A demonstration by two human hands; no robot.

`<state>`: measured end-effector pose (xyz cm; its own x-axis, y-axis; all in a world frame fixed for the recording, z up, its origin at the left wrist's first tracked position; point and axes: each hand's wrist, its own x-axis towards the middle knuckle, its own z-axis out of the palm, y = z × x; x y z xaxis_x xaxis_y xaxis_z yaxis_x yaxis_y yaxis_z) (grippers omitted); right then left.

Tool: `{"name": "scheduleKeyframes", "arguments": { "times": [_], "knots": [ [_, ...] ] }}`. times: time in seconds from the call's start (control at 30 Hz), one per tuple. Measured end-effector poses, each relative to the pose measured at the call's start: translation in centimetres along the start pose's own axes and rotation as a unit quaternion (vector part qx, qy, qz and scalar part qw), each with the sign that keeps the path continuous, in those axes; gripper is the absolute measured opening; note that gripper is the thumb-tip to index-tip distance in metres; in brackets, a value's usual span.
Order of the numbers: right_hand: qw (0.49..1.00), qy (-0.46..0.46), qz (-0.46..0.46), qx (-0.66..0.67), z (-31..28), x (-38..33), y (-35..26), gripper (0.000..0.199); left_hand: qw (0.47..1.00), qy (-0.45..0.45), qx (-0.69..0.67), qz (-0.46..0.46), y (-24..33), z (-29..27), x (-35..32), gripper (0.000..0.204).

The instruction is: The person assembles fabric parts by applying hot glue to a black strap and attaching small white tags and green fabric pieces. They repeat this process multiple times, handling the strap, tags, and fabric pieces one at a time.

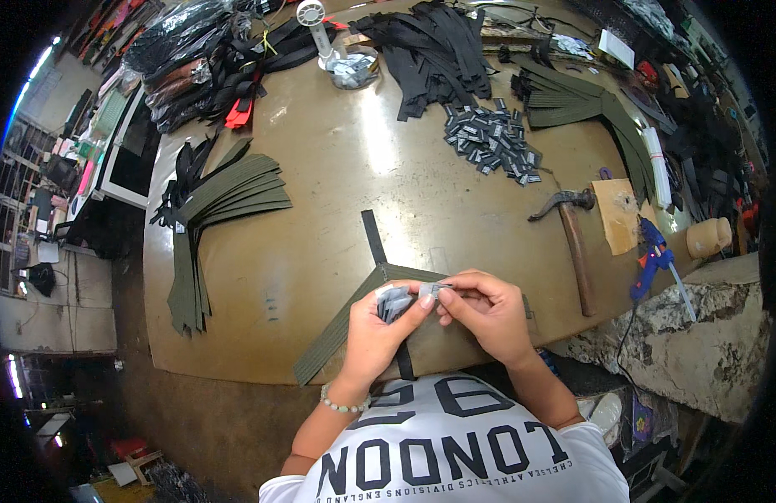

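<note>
Between the two hands, just above the near edge of the table, sits a small grey label (pixel 436 289), pinched at the fingertips of both. The right hand (pixel 487 314) closes thumb and forefinger on its right end, while the left hand (pixel 379 331) grips its other end and also keeps a small stack of grey labels (pixel 394 302) tucked against the palm, probably so that single pieces can be peeled off without putting the bundle down. Both grips are narrow and closed on what they hold. A beaded bracelet (pixel 344 406) circles the left wrist.

Directly under the hands lies a folded olive strap (pixel 346 327), bent into a corner, with a black strap (pixel 373 237) running across it toward the middle of the table; they lie close to the body, seemingly kept within easy reach.

Farther out on the brown table (pixel 337 176), a fan of olive straps (pixel 224 201) lies to the left, and a loose pile of grey labels (pixel 491 138) lies beyond the hands to the right. A heap of black straps (pixel 434 50) sits at the far side, near a small white fan (pixel 316 29). To the right lie a hammer (pixel 572 239), head away from the person, and a blue glue gun (pixel 652 260) resting at the table's edge beside a rough stone block (pixel 706 335).
</note>
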<state>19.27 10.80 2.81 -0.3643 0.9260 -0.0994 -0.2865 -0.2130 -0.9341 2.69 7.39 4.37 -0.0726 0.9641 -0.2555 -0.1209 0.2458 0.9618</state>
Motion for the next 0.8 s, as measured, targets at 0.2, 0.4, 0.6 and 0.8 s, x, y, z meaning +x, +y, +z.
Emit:
{"name": "scheduleKeyframes", "arguments": {
  "times": [0.2, 0.4, 0.6, 0.8],
  "knots": [
    [0.999, -0.02, 0.027, -0.008, -0.2, -0.1, 0.2, 0.019, 0.998, 0.031, 0.055, -0.011, -0.1, -0.8, -0.6, 0.017],
    [0.998, -0.04, 0.049, -0.009, 0.0, 0.2, 0.1, 0.018, 0.997, 0.051, 0.057, 0.014, -0.1, -1.0, -1.1, 0.016],
    [0.996, -0.031, 0.079, -0.008, 0.6, 0.3, 0.6, 0.018, 0.994, 0.063, 0.083, 0.013, -0.4, -2.0, -1.4, 0.015],
    [0.995, -0.025, 0.091, -0.01, 1.1, 0.4, 1.1, 0.017, 0.991, 0.081, 0.105, 0.035, -1.1, -2.4, -1.7, 0.016]
  ]
}}
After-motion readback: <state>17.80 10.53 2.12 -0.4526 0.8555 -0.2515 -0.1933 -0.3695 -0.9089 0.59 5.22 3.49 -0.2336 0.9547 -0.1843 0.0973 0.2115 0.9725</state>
